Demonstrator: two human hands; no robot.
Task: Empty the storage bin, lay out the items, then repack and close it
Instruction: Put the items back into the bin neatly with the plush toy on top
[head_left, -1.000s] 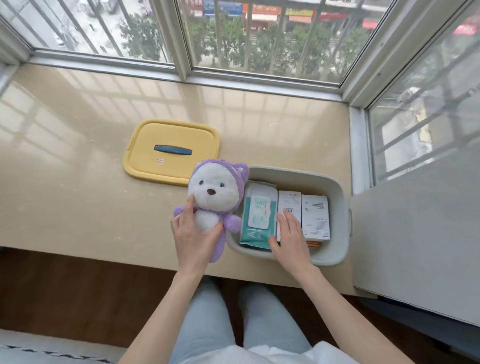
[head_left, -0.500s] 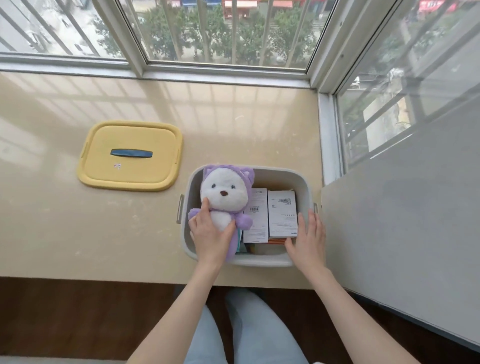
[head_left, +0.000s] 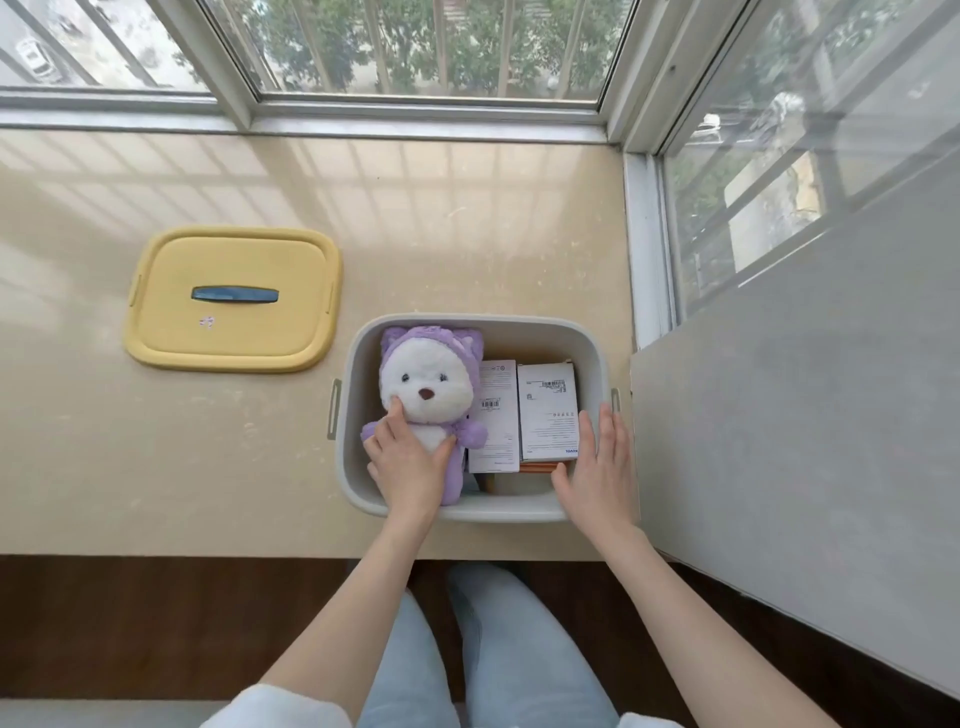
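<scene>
A grey storage bin (head_left: 519, 323) stands near the front edge of the beige sill. Inside it a purple-and-white plush bear (head_left: 428, 379) lies face up on the left side. My left hand (head_left: 410, 465) grips the bear's body, with the thumb on one side and the fingers on the other. Two white boxes (head_left: 549, 410) lie flat beside the bear, over something orange. My right hand (head_left: 597, 467) rests with straight fingers on the right box and the bin's right front rim. The bin's yellow lid (head_left: 234, 332) with a blue handle lies flat to the left.
The beige sill (head_left: 467, 218) runs back to window frames at the rear and right. A grey slab (head_left: 789, 415) rises close against the bin's right side. The sill's front edge is just below the bin, with my legs and a dark floor underneath.
My left hand carried the plush bear from beside the bin's left wall into the bin, covering the wipes pack. My right hand slid from the boxes to the bin's right front corner.
</scene>
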